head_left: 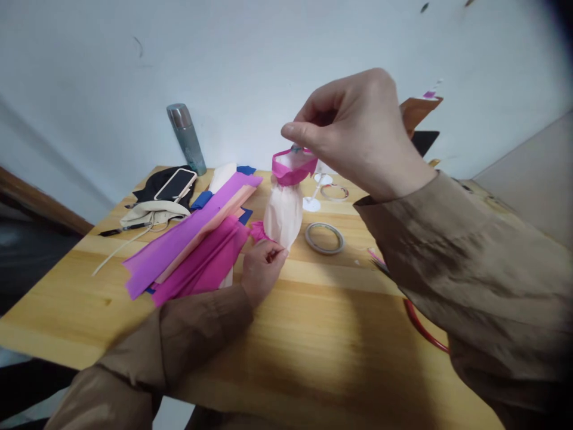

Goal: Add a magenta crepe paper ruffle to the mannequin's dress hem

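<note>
- A light-toned wooden bench [290, 340] carries everything, backed by a plain pale wall [250, 71].
- A loose brown fabric right sleeve [470, 269] reaches in from the right; a matching brown left sleeve [192, 340] lies low over the bench's front.
- Long violet, peach and magenta paper sheets [197, 242] overlap slantwise left of the left hand [262, 272], with bits of blue showing beside them.
- The bare right hand [351, 128] is raised above the bench, just over the top of the paper piece; thumb and forefinger are close, but I cannot tell whether they pinch anything.
- The cream paper piece with a magenta band [283, 209] stands upright between the hands, its banded end uppermost, a magenta frill at its lower left.
- The left hand is low, its fingers clamped on the bottom tip of that piece.
- A grey-green metal bottle [188, 143] stands at the back left.
- Nearer, a black cloth [150, 180] lies under a pale-framed dark-screened phone [176, 185], a cream cloth bundle [152, 214] just beside it.
- A grey tape ring [324, 251] lies right of the piece; a thinner ring [335, 199] sits behind.
- A red curved object [423, 329] shows partly beneath the right sleeve.
</note>
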Action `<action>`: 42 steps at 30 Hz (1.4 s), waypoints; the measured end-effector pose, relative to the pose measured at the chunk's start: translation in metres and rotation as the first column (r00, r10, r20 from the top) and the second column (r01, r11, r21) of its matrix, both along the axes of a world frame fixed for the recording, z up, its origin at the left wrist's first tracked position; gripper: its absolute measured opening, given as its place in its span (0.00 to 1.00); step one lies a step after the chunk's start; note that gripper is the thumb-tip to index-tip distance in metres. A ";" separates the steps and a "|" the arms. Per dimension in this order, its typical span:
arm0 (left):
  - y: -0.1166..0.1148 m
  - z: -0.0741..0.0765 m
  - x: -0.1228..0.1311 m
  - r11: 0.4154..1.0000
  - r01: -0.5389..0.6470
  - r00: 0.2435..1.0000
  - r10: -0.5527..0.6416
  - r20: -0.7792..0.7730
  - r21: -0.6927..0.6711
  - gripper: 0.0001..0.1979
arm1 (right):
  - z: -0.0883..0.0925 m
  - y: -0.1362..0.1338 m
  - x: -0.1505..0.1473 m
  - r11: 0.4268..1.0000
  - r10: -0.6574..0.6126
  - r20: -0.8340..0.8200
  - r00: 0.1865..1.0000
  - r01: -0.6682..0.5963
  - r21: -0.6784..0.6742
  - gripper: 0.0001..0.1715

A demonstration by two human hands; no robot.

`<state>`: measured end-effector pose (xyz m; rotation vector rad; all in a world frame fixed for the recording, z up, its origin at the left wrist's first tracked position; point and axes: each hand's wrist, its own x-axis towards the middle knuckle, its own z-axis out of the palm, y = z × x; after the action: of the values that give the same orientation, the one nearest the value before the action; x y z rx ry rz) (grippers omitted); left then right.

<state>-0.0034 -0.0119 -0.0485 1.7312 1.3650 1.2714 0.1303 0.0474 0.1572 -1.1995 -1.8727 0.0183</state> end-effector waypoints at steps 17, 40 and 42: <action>-0.016 0.074 -0.033 0.721 0.477 0.569 0.183 -0.802 0.502 0.12 | -0.143 -0.043 0.155 0.735 -0.463 -0.672 0.578 -0.173 -0.655 0.16; -0.060 0.045 -0.033 0.578 0.504 0.612 0.286 -0.738 0.642 0.03 | -0.153 -0.141 0.036 0.163 -0.350 -0.719 0.601 -0.717 -0.678 0.20; -0.060 0.044 -0.034 0.591 0.493 0.634 0.258 -0.729 0.638 0.03 | -0.163 -0.143 0.020 0.045 -0.544 -0.691 0.476 -0.805 -0.591 0.23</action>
<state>-0.0372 -0.0717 -0.0048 3.2905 0.9907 1.1505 0.1503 -0.0959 -0.0054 -1.2280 -0.6233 2.1801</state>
